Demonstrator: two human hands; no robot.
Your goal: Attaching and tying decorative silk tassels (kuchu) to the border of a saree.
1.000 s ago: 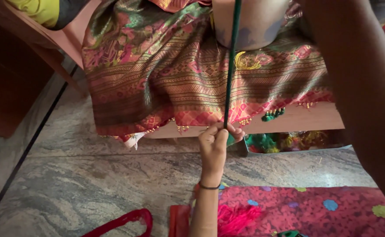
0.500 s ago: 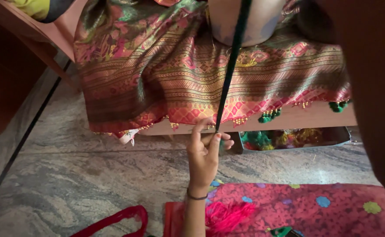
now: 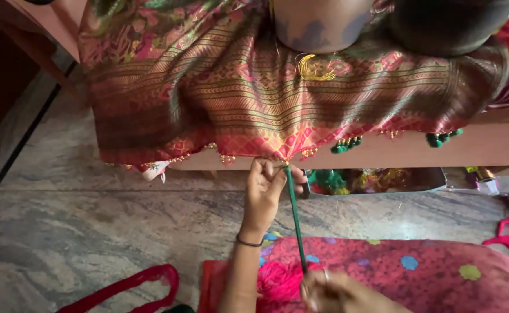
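At the near edge of the view, the right hand (image 3: pixel 338 293) is blurred; it appears closed around the lower end of a green thread bundle (image 3: pixel 294 217), though the exact grip cannot be told. The bundle is drawn taut from there, over a red cushion with coloured dots (image 3: pixel 440 272), up to the left hand (image 3: pixel 269 194), whose fingers are pinched on the bundle's upper end right at the hem of the patterned silk fabric (image 3: pixel 254 98). The hem hangs over the front edge of a low wooden platform (image 3: pixel 440 153), with finished green tassels (image 3: pixel 347 145) already hanging farther along it to the right. If the bundle is pulled too hard, the fine hem threads could tear or the border could pucker. If the pinch is loosened, the strands could slip and the tassel could come out uneven. The fabric could also be dragged off the platform edge onto the stone floor (image 3: pixel 92 232).
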